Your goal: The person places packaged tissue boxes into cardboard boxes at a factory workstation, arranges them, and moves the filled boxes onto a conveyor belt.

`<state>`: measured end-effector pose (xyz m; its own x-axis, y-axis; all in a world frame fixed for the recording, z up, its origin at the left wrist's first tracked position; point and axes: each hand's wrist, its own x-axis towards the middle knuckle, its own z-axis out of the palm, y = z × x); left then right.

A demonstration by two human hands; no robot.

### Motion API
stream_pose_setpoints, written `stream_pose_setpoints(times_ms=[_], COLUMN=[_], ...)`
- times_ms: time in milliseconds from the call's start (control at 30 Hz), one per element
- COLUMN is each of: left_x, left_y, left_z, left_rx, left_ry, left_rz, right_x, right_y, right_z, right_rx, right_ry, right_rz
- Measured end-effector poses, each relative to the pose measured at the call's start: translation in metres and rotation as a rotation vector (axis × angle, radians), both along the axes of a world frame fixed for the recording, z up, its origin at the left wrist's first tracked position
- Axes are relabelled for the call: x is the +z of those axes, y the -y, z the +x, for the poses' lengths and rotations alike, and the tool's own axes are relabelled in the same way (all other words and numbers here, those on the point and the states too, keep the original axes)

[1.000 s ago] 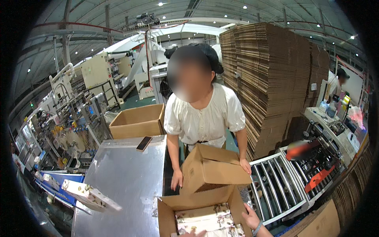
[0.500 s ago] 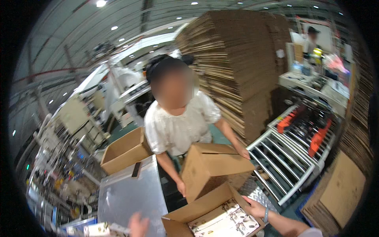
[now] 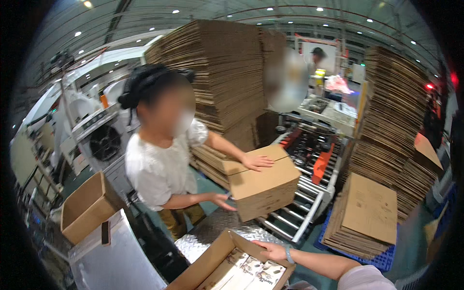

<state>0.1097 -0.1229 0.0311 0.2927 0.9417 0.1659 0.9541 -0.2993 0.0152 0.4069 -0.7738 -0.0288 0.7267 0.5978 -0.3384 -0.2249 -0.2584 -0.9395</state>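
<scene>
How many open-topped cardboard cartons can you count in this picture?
2. The near carton, holding printed packs, is at bottom centre, the person's right hand at its rim. The far carton is at left, beside the metal-topped table. Others may be hidden.

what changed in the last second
The co-worker's carton has moved right, over the near end of the roller conveyor, with one co-worker hand now on top. Your left hand moved off the packs and is out of view. Your right hand still holds the open carton; the phone stays on the metal table.
</scene>
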Motion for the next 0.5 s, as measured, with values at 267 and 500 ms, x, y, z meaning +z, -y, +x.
stream_pose_setpoints(times_ms=[267,500], left_x=[-0.072,0.002], left_y=[0.016,0.154], left_z=[-0.078,-0.066], left_rx=[-0.073,-0.099], left_ry=[0.102,-0.312], left_rz=[0.133,-0.307], right_x=[-0.003,-0.004], right_y=[0.004,0.002], right_z=[-0.010,-0.013], right_rx=[-0.087,-0.023], right_ry=[0.281,0.328], right_rz=[0.063,0.047])
